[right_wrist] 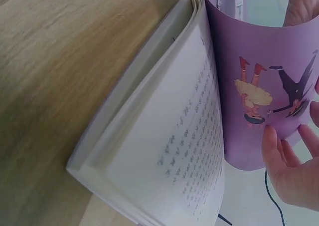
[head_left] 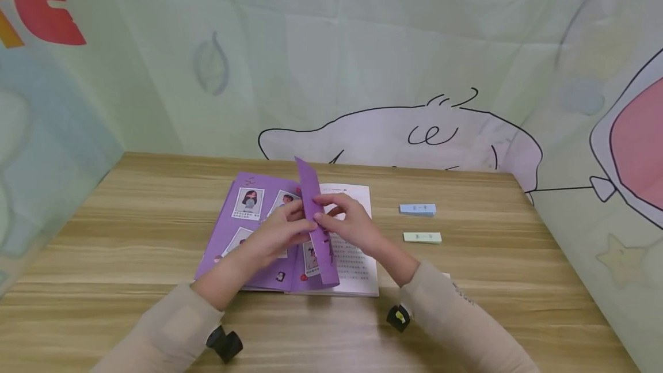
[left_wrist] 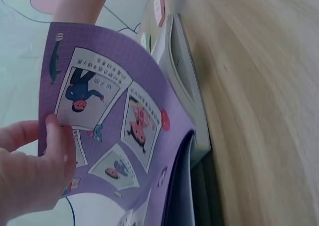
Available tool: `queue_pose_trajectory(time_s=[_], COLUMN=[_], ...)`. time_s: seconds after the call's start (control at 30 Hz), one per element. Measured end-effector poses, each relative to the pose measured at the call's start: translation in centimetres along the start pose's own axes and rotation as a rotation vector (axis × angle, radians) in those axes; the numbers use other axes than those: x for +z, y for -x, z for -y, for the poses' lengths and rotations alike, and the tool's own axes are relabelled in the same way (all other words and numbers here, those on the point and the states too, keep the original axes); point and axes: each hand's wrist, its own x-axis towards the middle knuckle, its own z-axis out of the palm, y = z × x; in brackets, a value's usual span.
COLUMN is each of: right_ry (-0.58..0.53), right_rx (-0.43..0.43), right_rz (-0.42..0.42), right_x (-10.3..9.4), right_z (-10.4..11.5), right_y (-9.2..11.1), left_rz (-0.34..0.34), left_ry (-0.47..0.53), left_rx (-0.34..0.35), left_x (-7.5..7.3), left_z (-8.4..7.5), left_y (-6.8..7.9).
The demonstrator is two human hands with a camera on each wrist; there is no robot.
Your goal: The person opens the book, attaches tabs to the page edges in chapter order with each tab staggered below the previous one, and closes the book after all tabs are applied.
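An open book lies on the table, its left page purple with framed cartoon pictures. A single purple page stands raised and bowed over the white text page. My left hand pinches the raised page's free edge, thumb on the picture side, as the left wrist view shows. On the page's other side, my right hand holds it near the same edge, thumb and fingers bent. Two drawn figures show there in the right wrist view.
To the right of the book lie a folded blue paper slip and a pale green one. Another small light slip is mostly hidden by the right sleeve. A cartoon-printed cloth hangs behind the wooden table.
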Motion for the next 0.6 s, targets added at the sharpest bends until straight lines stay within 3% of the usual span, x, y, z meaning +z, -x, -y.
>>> queue_pose_trajectory(time_s=[0.23, 0.37, 0.6], right_ry=[0.077, 0.068, 0.11], right_rx=[-0.002, -0.056, -0.165], right_rz=[0.034, 0.079, 0.174], right_x=[0.2, 0.4, 0.9], right_z=[-0.5, -0.8, -0.9], right_y=[0.3, 0.4, 0.4], left_rz=[-0.069, -0.114, -0.116], left_ry=[0.032, 0.007, -0.079], left_rx=[-0.035, -0.059, -0.101], left_x=[-1.8, -3.0, -5.4], left_z=[0.1, -0.2, -0.4], left_y=[0.8, 1.4, 2.4])
